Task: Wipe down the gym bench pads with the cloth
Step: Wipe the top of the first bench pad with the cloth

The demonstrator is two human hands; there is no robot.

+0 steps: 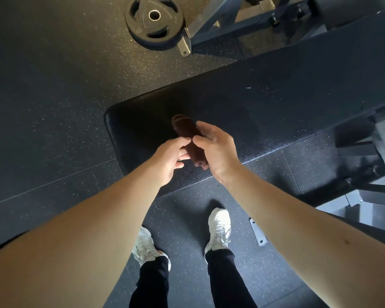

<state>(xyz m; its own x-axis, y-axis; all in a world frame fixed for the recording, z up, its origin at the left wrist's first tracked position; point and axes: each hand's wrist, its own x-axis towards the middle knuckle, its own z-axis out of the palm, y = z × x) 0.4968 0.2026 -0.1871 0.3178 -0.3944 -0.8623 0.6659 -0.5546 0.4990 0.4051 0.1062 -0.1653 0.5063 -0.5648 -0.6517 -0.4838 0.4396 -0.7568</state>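
— Above the near end of the bench [142, 121], what was recorded?

— A rolled cloth [190, 138] was found held in the air over the black pad, clear of its surface. It was gripped by the right hand [213, 150], whose fingers [203, 127] were wrapped round its middle. The left hand [167, 158] was brought up against the roll from the other side, its fingers [182, 152] loosely spread and touching the lower part; a firm grip on that side could not be confirmed.

— Why was it judged to be held so?

— The cloth was still rolled tight, so it was judged that it was being readied for unrolling or re-gripping, both hands being needed for that. No wiping contact with the pad was observed.

— How was the cloth's condition noted?

— A dark brown roll, compact, with coiled layers visible at its far end. Whether it was damp could not be told.

— And the pad?

— Textured black vinyl, with a few pale flecks [249, 88] farther along. A weight plate [153, 21] was noted lying on the floor beyond the bench, well apart from the hands.
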